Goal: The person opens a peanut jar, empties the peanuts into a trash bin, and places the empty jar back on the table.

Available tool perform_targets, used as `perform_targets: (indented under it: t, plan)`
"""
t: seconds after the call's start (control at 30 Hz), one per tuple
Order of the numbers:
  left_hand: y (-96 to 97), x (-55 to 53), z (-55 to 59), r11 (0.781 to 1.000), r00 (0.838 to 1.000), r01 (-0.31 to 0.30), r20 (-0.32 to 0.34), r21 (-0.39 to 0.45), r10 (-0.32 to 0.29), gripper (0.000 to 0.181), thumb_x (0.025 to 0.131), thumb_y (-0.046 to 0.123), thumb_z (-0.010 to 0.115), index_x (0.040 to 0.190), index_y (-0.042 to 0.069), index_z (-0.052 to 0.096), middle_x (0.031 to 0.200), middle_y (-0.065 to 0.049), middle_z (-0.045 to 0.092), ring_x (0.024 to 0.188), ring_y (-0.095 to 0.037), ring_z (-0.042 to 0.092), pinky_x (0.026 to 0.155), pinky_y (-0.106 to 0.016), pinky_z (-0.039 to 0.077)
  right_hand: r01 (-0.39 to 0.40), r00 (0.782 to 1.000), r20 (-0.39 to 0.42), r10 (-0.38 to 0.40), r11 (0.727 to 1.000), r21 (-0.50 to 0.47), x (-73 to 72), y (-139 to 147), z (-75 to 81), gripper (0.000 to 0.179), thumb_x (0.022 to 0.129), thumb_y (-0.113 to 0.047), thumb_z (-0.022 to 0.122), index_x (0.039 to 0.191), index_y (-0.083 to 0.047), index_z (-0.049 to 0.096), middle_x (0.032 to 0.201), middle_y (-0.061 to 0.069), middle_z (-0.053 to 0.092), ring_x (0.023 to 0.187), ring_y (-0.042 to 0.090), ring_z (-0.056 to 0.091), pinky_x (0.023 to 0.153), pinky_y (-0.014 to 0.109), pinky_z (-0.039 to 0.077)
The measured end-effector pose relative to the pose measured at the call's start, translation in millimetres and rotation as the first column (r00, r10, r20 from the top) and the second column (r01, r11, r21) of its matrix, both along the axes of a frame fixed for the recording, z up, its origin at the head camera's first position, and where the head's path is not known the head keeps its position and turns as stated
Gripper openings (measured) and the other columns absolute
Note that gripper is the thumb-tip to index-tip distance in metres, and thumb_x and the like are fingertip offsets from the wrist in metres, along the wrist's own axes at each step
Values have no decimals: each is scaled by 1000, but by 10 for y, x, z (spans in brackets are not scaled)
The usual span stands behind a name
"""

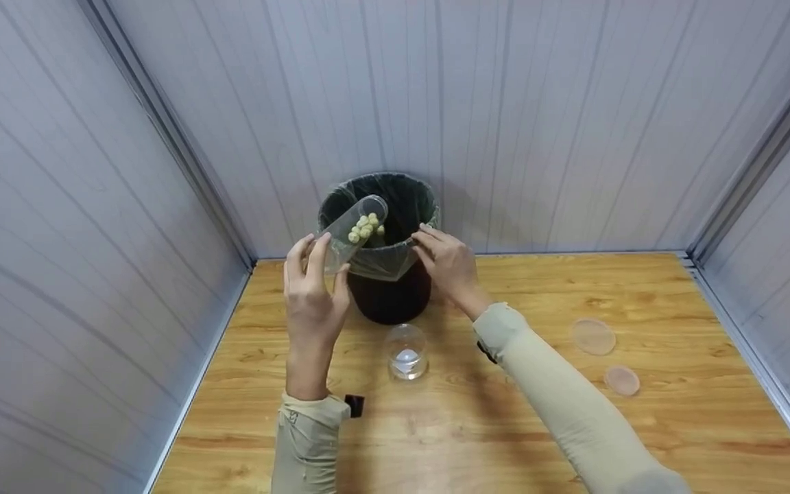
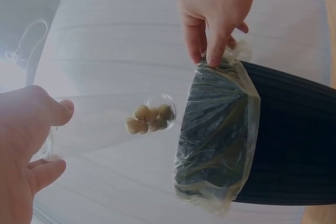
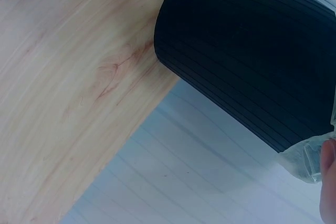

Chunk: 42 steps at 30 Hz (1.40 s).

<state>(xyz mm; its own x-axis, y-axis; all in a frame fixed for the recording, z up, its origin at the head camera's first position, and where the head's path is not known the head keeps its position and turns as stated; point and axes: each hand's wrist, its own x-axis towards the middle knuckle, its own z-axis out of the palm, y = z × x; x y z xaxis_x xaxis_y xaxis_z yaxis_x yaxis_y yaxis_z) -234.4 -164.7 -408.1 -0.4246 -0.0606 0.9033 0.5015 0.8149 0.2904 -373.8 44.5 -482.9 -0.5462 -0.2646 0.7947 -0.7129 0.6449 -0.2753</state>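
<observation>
My left hand grips one end of a clear plastic cup, which is held tilted over a black trash bin. Several small pale yellow-green balls lie inside, gathered near the far end of the cup. A thin translucent liner is folded over the bin's rim. At the right side of that rim, my right hand pinches the liner between thumb and fingers. Only a thumb or finger edge on the liner shows in the right wrist view.
A second clear round container, with something whitish at its bottom, stands on the wooden table in front of the bin. To the right lie a larger clear disc and a smaller disc. Pale panel walls rise behind and beside.
</observation>
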Motion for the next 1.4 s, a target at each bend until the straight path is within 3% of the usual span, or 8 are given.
perform_targets:
  t: [0.3, 0.53, 0.83, 0.97, 1.17, 1.4]
  plan:
    - [2, 2, 10, 1000, 999, -4, -51, 2, 4, 50, 81, 3, 76, 128, 2, 60, 128, -23, 51, 112, -34, 52, 88, -40, 49, -5, 1000, -21, 5, 1000, -6, -19, -3, -12, 21, 88, -15, 73, 108, -9, 74, 120, 6, 66, 106, 22, 65, 86, 36, 54]
    - [-18, 4, -18, 1000, 1000, -15, 22, -19, 15, 53, 79, -3, 76, 129, 3, 59, 130, -21, 50, 112, -36, 51, 86, -42, 50, 1, 1000, -9, -1, 1000, -5, -21, 8, -22, 21, 89, -17, 72, 109, -9, 74, 121, 5, 66, 108, 21, 64, 87, 36, 53]
    - [-22, 34, -21, 1000, 1000, -12, 7, -20, 12, 52, 79, -2, 77, 128, 3, 60, 129, -23, 51, 109, -36, 52, 84, -41, 50, -5, 1000, -6, 5, 1000, -16, -27, -7, -27, 21, 89, -16, 72, 109, -9, 74, 121, 6, 66, 107, 22, 64, 85, 38, 54]
    - [-22, 31, -6, 1000, 1000, -3, -19, -14, 3, 50, 80, -1, 76, 128, 2, 60, 129, -21, 51, 109, -35, 52, 85, -39, 49, -8, 1000, -11, 8, 1000, -22, -40, -20, -14, 20, 89, -15, 72, 108, -9, 74, 121, 5, 66, 107, 22, 64, 85, 37, 54]
    - [0, 44, -19, 1000, 994, 10, -107, -12, -12, 48, 81, 3, 77, 126, 2, 61, 126, -24, 52, 107, -35, 53, 85, -39, 49, -6, 1000, -9, 6, 1000, -16, -26, -2, -34, 21, 89, -16, 72, 108, -9, 74, 121, 5, 66, 108, 21, 64, 84, 37, 55]
    - [10, 43, -15, 999, 1000, 6, -9, -34, -6, 49, 80, 1, 77, 126, 3, 61, 127, -22, 51, 112, -36, 51, 86, -42, 50, -6, 1000, -14, 5, 1000, -24, -13, 42, -29, 21, 90, -17, 71, 109, -10, 74, 122, 5, 66, 109, 20, 63, 86, 37, 54]
